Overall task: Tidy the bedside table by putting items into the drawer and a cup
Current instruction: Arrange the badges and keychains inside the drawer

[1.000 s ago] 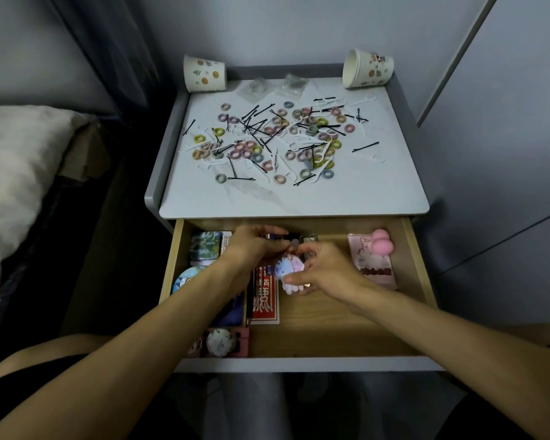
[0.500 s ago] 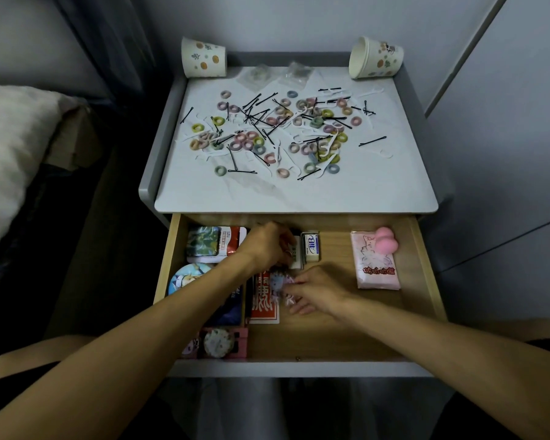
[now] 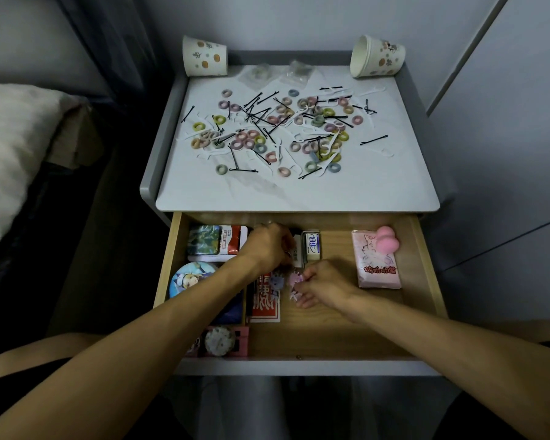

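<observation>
Low in the open drawer (image 3: 324, 338), pinching a small pink charm (image 3: 294, 278) with the right fingers (image 3: 308, 276); left fingers (image 3: 287, 243) curled just beside, hold impossible to tell. Beyond both, hair ties (image 3: 236, 144) and pins (image 3: 374, 140) strewn over the surface (image 3: 299, 195); farther back, paper cups (image 3: 203, 57) at the corners.

I see a bedroom at home, white bedding (image 3: 13, 147) well left of my left hand (image 3: 267, 246), bedside table (image 3: 299, 198) beyond it, hair ties (image 3: 237, 143) strewn there.
</observation>
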`<state>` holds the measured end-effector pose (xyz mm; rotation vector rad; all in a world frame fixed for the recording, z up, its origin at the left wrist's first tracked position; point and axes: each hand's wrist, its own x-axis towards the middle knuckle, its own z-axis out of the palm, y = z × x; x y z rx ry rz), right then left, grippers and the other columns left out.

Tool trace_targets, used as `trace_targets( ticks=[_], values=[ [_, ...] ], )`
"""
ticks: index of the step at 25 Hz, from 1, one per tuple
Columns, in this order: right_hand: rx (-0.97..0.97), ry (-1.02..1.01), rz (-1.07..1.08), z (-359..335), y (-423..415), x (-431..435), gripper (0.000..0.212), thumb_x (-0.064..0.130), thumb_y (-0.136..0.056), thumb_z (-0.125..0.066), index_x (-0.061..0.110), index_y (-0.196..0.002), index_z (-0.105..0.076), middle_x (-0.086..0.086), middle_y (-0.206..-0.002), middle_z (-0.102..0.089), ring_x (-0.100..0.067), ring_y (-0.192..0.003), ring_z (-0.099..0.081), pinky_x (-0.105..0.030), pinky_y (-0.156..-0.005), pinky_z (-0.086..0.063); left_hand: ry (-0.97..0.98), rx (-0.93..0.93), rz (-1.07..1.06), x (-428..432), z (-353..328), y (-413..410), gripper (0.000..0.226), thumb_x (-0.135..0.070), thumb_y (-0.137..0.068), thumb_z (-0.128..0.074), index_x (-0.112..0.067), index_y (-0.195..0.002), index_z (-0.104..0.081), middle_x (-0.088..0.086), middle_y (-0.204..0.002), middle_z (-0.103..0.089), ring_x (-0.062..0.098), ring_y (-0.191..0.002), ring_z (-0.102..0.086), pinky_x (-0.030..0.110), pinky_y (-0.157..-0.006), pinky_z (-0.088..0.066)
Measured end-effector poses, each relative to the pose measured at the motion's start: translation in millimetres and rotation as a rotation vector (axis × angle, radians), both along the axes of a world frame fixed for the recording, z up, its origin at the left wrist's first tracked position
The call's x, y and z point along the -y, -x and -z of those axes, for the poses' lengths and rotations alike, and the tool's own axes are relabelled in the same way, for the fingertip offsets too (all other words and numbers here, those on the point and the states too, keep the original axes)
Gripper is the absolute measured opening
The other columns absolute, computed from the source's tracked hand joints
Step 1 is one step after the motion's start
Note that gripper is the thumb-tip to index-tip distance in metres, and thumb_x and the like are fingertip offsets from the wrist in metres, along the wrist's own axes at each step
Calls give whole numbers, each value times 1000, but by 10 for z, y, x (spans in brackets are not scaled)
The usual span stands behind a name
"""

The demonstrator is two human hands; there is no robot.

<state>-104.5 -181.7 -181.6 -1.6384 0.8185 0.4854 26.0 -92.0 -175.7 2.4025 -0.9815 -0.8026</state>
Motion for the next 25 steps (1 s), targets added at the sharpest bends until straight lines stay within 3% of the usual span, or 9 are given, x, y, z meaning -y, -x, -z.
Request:
trace_targets(
  ticks=[2, 6, 12, 17, 22, 25],
  values=[
    [13, 75, -36, 25, 11, 0, 6, 6, -95, -58, 2, -99, -57, -11, -72, -65, -18, -62, -66, -26, -64, -57, 9, 45, -7, 5, 46, 14, 27, -6, -73, -78, -12, -99, -74, 7, -98, -74, 20, -92, -68, 21, -72, -48],
    [86, 273, -125, 20, 72, 18, 14, 20, -88, -70, 16, -76, -63, -5, -66, -69, -14, -57, -70, -26, -58, -60, 28, 99, -4, -7, 124, 37, 22, -2, -76, -73, -14, -95, -75, 8, -96, -75, 21, -89, -70, 24, -73, -53],
    [95, 355, -157, -32, 95, 44, 23, 14, -88, -71, 17, -67, -63, -5, -62, -69, -12, -51, -69, -26, -55, -59, 40, 132, -3, -28, 143, 33, 20, -4, -75, -74, -16, -91, -74, 9, -92, -75, 23, -85, -70, 35, -74, -58],
    [111, 391, -211, -138, 104, 68, 23, 6, -93, -62, 16, -72, -58, -17, -74, -72, -18, -55, -69, -25, -52, -57, 79, 165, -35, -84, 110, 39, 14, -7, -78, -72, -15, -89, -73, 9, -89, -75, 25, -82, -70, 38, -73, -57],
    [224, 414, -216, -463, 85, 151, 6, 7, -93, -60, 13, -91, -63, -8, -79, -71, 0, -45, -60, -13, -45, -45, 104, 191, 3, -150, -301, 62, 12, -19, -81, -69, -21, -92, -74, 0, -91, -74, 17, -82, -68, 35, -75, -56],
    [334, 515, -230, -796, 67, 241, 9, 14, -91, -63, 20, -86, -66, 1, -75, -71, -6, -50, -64, -23, -52, -54, 219, 160, -56, -255, -851, 18, 7, -24, -89, -67, -21, -93, -72, -5, -85, -72, 9, -72, -67, 23, -64, -54]
  ],
)
